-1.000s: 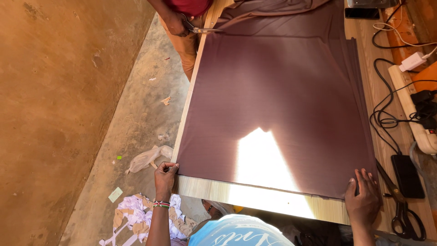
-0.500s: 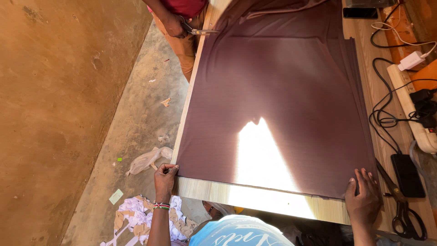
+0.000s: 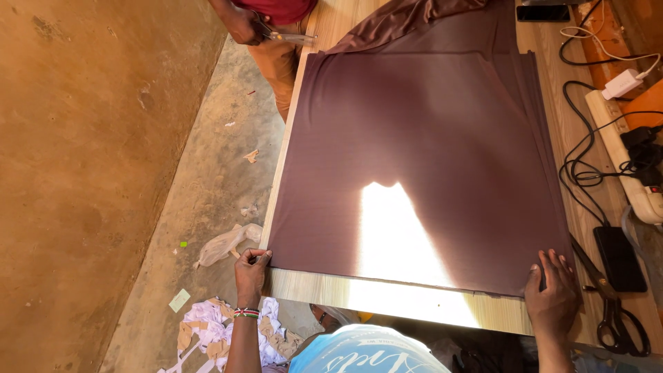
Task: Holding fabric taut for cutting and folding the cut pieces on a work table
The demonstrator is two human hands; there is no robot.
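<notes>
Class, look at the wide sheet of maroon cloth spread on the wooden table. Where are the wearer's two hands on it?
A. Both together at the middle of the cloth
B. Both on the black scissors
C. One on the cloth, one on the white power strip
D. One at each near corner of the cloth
D: the left hand pinches the near left corner of the maroon cloth, and the right hand presses flat on the near right corner.
</notes>
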